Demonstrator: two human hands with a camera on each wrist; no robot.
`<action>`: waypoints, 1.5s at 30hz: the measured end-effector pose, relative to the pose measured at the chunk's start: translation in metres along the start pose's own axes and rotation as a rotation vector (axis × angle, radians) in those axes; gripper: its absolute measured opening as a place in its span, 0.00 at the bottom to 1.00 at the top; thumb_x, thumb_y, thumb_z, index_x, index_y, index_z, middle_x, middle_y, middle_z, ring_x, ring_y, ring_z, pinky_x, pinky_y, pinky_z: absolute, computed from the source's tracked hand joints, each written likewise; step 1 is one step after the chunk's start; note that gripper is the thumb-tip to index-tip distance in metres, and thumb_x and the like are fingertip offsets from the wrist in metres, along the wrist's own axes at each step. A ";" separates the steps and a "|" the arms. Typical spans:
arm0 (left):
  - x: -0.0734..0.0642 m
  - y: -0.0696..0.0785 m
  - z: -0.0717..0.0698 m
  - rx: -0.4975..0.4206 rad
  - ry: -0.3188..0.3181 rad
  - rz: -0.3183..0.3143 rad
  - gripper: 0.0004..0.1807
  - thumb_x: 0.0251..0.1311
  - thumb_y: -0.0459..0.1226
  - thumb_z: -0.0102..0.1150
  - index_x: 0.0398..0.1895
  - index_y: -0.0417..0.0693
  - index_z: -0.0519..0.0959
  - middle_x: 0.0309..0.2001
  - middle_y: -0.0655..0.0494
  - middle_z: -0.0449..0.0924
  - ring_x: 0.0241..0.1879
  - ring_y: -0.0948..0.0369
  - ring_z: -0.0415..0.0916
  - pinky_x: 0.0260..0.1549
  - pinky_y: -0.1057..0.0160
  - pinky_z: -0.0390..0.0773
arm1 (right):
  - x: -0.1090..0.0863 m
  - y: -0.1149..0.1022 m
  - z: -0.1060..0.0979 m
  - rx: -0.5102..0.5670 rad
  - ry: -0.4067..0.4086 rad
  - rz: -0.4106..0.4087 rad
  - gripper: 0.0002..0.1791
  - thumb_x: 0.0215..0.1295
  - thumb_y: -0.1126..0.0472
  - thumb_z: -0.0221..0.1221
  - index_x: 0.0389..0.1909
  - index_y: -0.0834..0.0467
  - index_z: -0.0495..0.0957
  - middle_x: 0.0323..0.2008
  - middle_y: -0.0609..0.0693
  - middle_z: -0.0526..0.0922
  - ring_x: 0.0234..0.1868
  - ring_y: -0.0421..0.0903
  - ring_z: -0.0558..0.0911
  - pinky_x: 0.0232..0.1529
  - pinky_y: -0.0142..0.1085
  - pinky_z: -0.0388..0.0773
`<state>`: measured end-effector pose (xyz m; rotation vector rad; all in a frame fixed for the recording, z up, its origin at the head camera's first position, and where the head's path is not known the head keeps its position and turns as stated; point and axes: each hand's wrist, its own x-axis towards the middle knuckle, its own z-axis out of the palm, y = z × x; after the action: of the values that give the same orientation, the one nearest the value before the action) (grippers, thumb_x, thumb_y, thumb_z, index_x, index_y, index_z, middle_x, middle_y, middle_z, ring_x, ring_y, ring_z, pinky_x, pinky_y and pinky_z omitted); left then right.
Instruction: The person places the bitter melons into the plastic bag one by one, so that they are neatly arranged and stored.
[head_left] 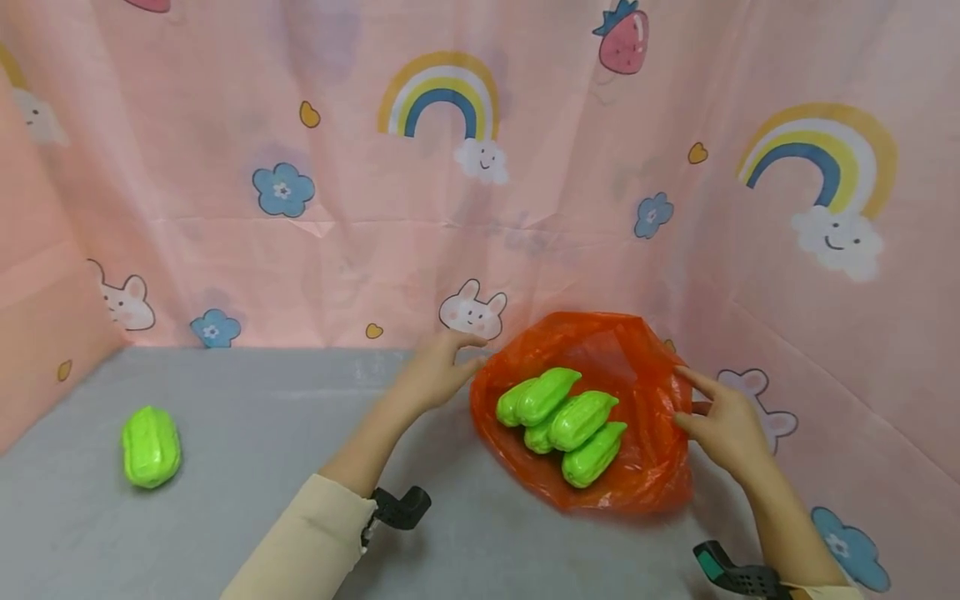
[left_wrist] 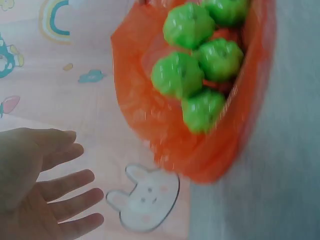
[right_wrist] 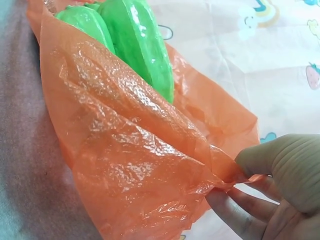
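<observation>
An orange-red plastic bag (head_left: 652,475) lies with its mouth spread wide, and several glossy bright green ridged gourds (head_left: 582,420) are piled inside it. My right hand (head_left: 731,427) pinches the bag's right rim between thumb and fingers; the right wrist view shows the film bunched at the fingertips (right_wrist: 243,161). On the other side, my left hand (head_left: 437,372) is beside the bag's left rim with fingers extended and apart. It holds nothing, and in the left wrist view a gap shows between its fingers (left_wrist: 80,200) and the bag.
Another green gourd (head_left: 152,447) lies alone on the grey tabletop (head_left: 247,517), far to the left. A pink printed cloth (head_left: 337,275) hangs close behind the bag and along both sides.
</observation>
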<state>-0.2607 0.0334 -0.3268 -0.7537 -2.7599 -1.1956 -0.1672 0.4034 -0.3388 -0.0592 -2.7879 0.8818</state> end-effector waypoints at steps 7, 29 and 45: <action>-0.017 -0.022 -0.030 0.127 0.088 -0.009 0.19 0.72 0.42 0.57 0.62 0.50 0.80 0.65 0.49 0.78 0.66 0.48 0.74 0.63 0.44 0.75 | 0.001 0.002 -0.001 -0.002 -0.015 0.011 0.37 0.66 0.64 0.61 0.74 0.66 0.62 0.67 0.75 0.68 0.55 0.72 0.81 0.41 0.49 0.87; -0.100 -0.095 -0.112 0.381 0.279 -0.001 0.14 0.70 0.36 0.56 0.55 0.42 0.83 0.55 0.41 0.83 0.56 0.42 0.80 0.54 0.40 0.78 | 0.006 0.005 0.008 -0.003 -0.042 0.044 0.38 0.65 0.63 0.61 0.75 0.65 0.61 0.68 0.76 0.67 0.56 0.72 0.81 0.40 0.47 0.88; -0.166 -0.143 -0.147 0.418 0.403 -0.243 0.19 0.71 0.42 0.55 0.60 0.44 0.80 0.55 0.31 0.80 0.33 0.47 0.80 0.22 0.62 0.68 | 0.004 0.003 0.010 -0.042 -0.050 0.049 0.38 0.65 0.62 0.62 0.74 0.65 0.62 0.67 0.75 0.68 0.56 0.73 0.79 0.41 0.50 0.87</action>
<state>-0.2005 -0.2216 -0.3577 -0.1232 -2.6572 -0.6553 -0.1734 0.4011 -0.3476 -0.1138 -2.8633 0.8478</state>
